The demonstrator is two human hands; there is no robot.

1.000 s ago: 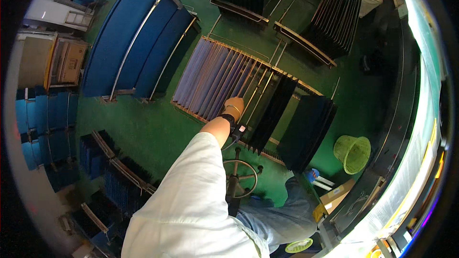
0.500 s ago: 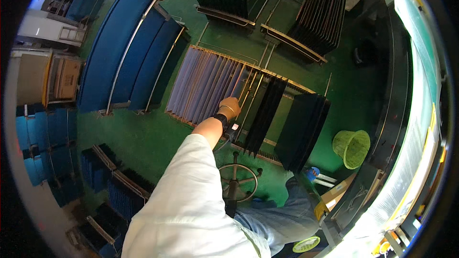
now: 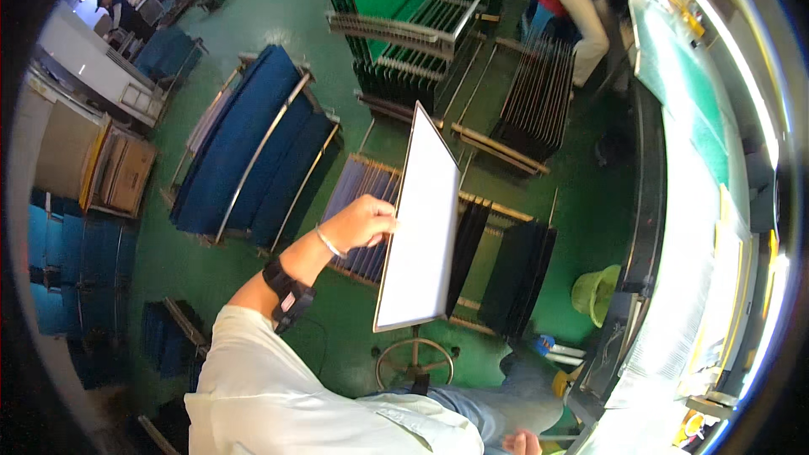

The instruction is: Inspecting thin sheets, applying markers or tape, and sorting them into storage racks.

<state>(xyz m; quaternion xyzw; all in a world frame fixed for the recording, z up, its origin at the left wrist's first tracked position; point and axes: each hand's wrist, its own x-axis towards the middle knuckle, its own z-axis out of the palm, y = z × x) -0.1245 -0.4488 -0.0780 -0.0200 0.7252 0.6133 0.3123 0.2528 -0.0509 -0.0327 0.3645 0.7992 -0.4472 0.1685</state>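
Mauve panels [image 3: 358,190] and dark panels [image 3: 516,274] stood on edge in the long floor rack [image 3: 497,206], and between it and the camera a white panel [image 3: 421,227] was held up, tilted, seemingly light, stiff and smooth, likely best taken by its thin rim. Near the rack's right end sat a green basket [image 3: 586,293], its contents hidden. Of the hands, the left hand [image 3: 368,221] pinched the white panel's left edge; the right hand's [image 3: 522,443] state could not be told.
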